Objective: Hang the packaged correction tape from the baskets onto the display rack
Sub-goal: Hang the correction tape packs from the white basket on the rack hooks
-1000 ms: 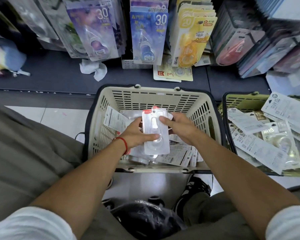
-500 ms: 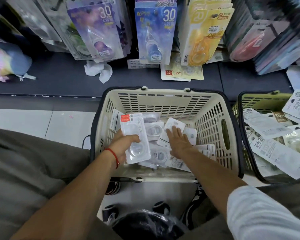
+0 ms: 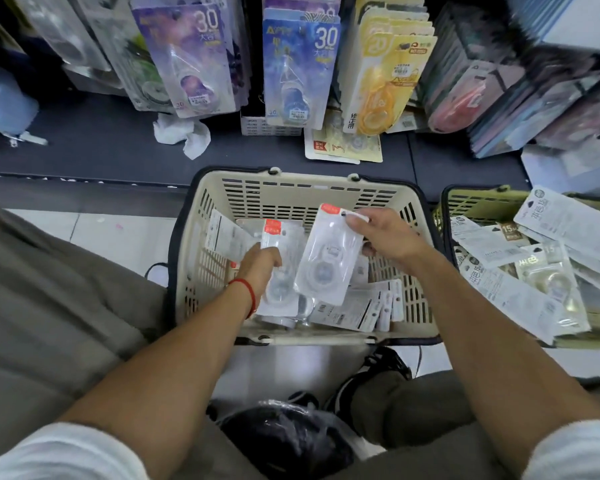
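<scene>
A beige basket (image 3: pixel 312 183) stands on the floor in front of me with several clear correction tape packs in it. My left hand (image 3: pixel 261 263) grips a stack of packs (image 3: pixel 280 244) with red top labels, over the basket's left half. My right hand (image 3: pixel 383 233) pinches the top of another clear correction tape pack (image 3: pixel 326 261), which hangs tilted above the basket's middle. The display rack (image 3: pixel 298 64) behind the basket carries rows of hung packs in purple, blue and yellow.
A second, greenish basket (image 3: pixel 471 202) at the right is heaped with white packs. A crumpled tissue (image 3: pixel 182 131) and loose yellow cards (image 3: pixel 343 147) lie on the dark shelf base. A black bag (image 3: pixel 284 438) and my shoe lie between my knees.
My right hand has lifted a pack out of the basket and holds it up by its top. My left hand still holds its stack, slightly lower and farther right.
</scene>
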A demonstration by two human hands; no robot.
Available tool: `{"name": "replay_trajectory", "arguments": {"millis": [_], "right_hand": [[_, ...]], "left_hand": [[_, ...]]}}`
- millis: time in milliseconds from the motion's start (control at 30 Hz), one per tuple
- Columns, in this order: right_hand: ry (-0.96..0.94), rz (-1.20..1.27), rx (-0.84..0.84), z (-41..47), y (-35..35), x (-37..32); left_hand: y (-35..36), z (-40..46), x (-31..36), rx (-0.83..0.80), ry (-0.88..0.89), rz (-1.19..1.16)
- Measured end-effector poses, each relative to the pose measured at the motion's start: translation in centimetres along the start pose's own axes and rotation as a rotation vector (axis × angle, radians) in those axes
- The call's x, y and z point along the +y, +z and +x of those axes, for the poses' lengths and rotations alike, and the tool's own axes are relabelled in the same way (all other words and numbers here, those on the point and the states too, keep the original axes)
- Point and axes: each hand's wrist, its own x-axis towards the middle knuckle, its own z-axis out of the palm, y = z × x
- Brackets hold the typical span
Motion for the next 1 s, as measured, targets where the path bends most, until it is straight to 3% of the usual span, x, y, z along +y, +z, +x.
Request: {"name": "replay_trajectory", "arguments": {"millis": [100,167,267,367,433,567,667,733,867,1000], "right_hand": [[0.047,-0.115,-0.013,-0.3,2.8,0.4],[0.076,-0.132,0.070,-0.4,4.4,1.1],[0.035,-0.145,0.095,-0.7,4.0,2.5],[0.012,-0.766,-0.250,-1.7,0.0,5.2],[0.149,-1.073,-0.499,-2.5,-1.9,7.5],[0.173,-1.290,-0.536,-3.1,-0.9,10.6],[0.147,-1.224,-0.521,-3.1,-0.3,10.4],[0.136,-0.974,-0.466,-3.1,-0.8,8.5],[0.004,-0.626,-0.210,-2.5,-3.0,0.8],[-0.173,-0.454,-0.177,-2.6,-3.9,-7.6]], "left_hand": [[0.3,-0.8,0.0,-0.421,-0.175,-0.259],[0.3,-0.5,-0.8,-0.553,-0.077,-0.221],[0.0,-0.4,-1.7,-0.380,0.066,-0.016],[-1.1,0.3,-1.9,-0.286,0.050,-0.078],[-1.8,0.5,-1.6,-0.291,0.019,-0.156],[-1.9,0.4,-1.4,-0.321,-0.001,-0.247],[-2.0,0.2,-1.2,-0.321,0.012,-0.287],[-2.4,0.0,-1.0,-0.318,0.008,-0.282],[-3.2,-0.3,-0.1,-0.395,0.007,-0.304],[-3.2,-1.4,2.0,-0.411,0.154,-0.285]]}}
